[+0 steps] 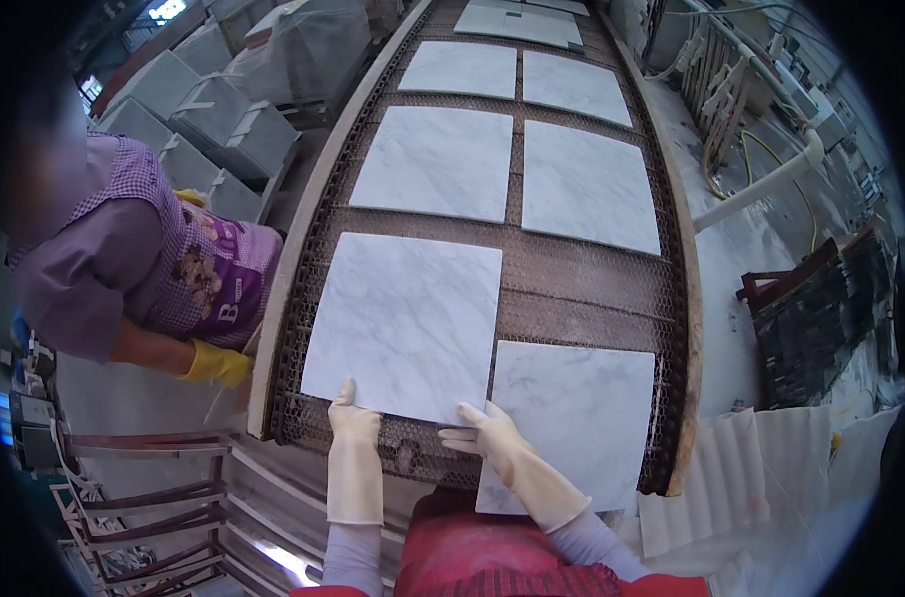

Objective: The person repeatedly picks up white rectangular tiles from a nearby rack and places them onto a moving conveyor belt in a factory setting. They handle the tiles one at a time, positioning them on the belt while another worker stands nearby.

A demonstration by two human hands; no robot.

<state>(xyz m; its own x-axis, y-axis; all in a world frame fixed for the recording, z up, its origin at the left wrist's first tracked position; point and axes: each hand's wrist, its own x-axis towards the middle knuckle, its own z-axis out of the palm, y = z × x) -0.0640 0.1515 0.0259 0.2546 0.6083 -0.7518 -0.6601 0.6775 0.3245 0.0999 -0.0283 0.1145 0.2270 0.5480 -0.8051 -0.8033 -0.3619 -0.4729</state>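
Note:
A square white marble tile [407,323] with grey veins lies on the mesh conveyor in front of me. At its near left edge, my left hand [355,428], in a cream rubber glove, has its thumb on top. Its other fingers bend at the edge, partly hidden. My right hand [494,438], gloved alike, is at the near right corner of that tile. One digit rests on the surface there, while other fingers stretch left, apart, just off the edge. Beneath this hand and wrist is a second marble tile [582,413], jutting past the conveyor's near end.
More marble tiles [437,159] lie in two columns up the mesh conveyor [592,294], bordered by raised side rails [679,239]. A co-worker in a purple apron [228,264] and yellow gloves stands left. A metal rack [154,512] is lower left; foam sheets [741,478] hang right.

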